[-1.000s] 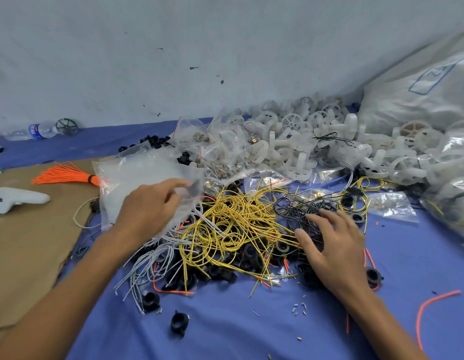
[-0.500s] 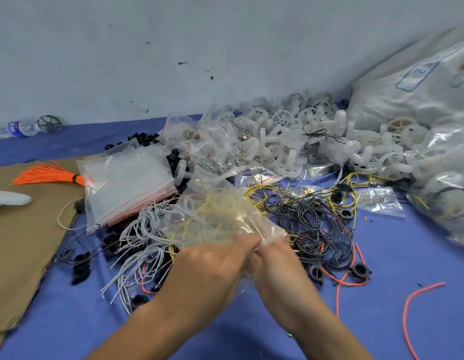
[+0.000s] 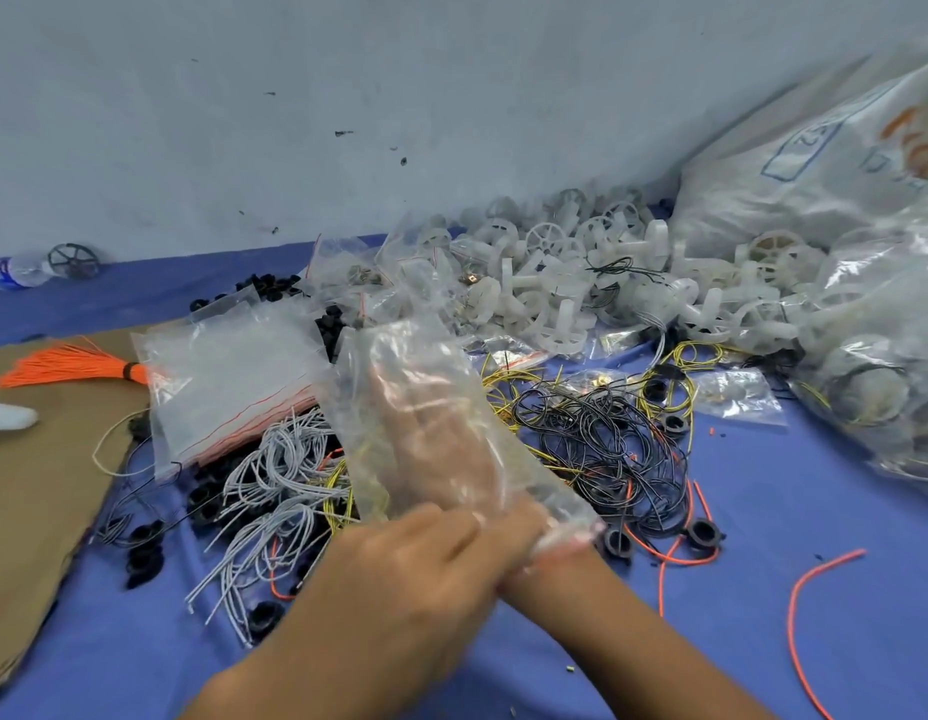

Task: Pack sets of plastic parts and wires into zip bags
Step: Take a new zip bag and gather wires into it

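Left-hand grip [image 3: 399, 579] pinches mouth of clear plastic zip bag [image 3: 425, 407], right hand [image 3: 441, 459] now slid inside, fingers flat, gripping nothing: bag opened, ready for filling.

Two hands [image 3: 399, 579], one zip bag [image 3: 431, 418] held up, one stack of empty bags [image 3: 228, 376], one orange wire bundle [image 3: 67, 363], one water bottle [image 3: 15, 271], white plastic wheels [image 3: 550, 283] too many to count
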### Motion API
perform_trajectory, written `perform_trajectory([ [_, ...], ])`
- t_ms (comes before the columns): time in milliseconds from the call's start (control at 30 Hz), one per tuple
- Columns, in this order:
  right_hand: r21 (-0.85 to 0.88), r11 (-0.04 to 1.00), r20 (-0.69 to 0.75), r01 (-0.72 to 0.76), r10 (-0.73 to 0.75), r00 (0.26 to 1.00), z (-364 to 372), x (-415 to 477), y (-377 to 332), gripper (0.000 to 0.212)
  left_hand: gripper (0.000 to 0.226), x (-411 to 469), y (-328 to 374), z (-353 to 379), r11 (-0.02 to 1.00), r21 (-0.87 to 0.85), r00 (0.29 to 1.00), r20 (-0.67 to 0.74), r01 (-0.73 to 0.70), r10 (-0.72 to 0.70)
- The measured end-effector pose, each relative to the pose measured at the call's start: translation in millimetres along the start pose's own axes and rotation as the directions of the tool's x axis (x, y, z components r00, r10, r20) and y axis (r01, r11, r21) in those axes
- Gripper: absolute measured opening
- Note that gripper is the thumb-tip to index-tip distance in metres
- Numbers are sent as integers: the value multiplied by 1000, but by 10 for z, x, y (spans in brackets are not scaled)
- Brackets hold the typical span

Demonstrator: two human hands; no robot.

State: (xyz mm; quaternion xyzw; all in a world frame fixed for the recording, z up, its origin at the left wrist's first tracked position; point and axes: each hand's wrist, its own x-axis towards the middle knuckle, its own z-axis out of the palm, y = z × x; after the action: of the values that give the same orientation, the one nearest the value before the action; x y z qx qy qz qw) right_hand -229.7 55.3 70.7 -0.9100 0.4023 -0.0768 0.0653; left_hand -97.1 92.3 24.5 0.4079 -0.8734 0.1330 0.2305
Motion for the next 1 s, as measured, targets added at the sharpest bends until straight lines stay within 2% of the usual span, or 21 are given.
perform_trajectory([
  [33,56,994,73,97,-101,992,123,-10,18,39,41,16,-76,-19,997,56,999,8,48,-48],
  [67,131,986,225,102,-130,966,181,8,-40,35,43,33,-168,-25,991,82,994,17,105,-106],
  [100,156,983,144,95,-118,983,290,22,-1,35,47,51,-246,-37,981,102,985,22,166,-169],
  [133,74,984,78,164,-170,982,309,44,-14,37,50,70,-315,-49,968,119,973,29,222,-227],
  [167,56,984,60,167,-170,984,331,58,-25,37,50,94,-386,-78,950,129,956,30,286,-292],
  [200,96,983,27,159,-162,986,328,15,6,34,46,107,-461,-105,931,119,937,19,344,-348],
  [267,285,936,-210,207,-150,966,265,-71,96,20,25,100,-574,-139,892,26,892,-34,451,-450],
  [333,330,929,-449,168,-2,894,208,-115,284,17,19,72,-655,-151,836,-120,838,-46,535,-544],
  [367,329,939,-515,99,90,853,217,-88,400,18,21,51,-685,-148,808,-184,819,-23,560,-573],
  [433,320,941,-492,-110,265,830,308,45,684,19,19,50,-691,-143,763,-282,795,1,582,-606],
  [533,110,917,-277,-383,399,874,598,293,1144,22,20,97,-640,-136,728,-373,787,11,575,-617],
  [633,-85,918,-82,-388,381,921,944,488,1404,21,21,135,-607,-130,720,-396,785,4,570,-619],
  [700,-175,911,-30,-374,375,927,1104,557,1479,26,22,139,-605,-124,727,-386,789,4,568,-614],
  [833,-205,892,-76,-404,397,915,1165,521,1563,18,26,135,-611,-110,748,-359,803,11,559,-596],
  [900,-184,898,-167,-400,372,913,1123,465,1585,18,30,133,-622,-91,751,-350,805,17,560,-593],
  [933,-105,910,-265,-400,362,894,1084,435,1596,17,32,131,-628,-82,751,-346,804,16,563,-595],
  [1000,205,897,-445,-391,441,779,936,369,1606,13,39,130,-632,-64,757,-323,803,17,568,-595],
])
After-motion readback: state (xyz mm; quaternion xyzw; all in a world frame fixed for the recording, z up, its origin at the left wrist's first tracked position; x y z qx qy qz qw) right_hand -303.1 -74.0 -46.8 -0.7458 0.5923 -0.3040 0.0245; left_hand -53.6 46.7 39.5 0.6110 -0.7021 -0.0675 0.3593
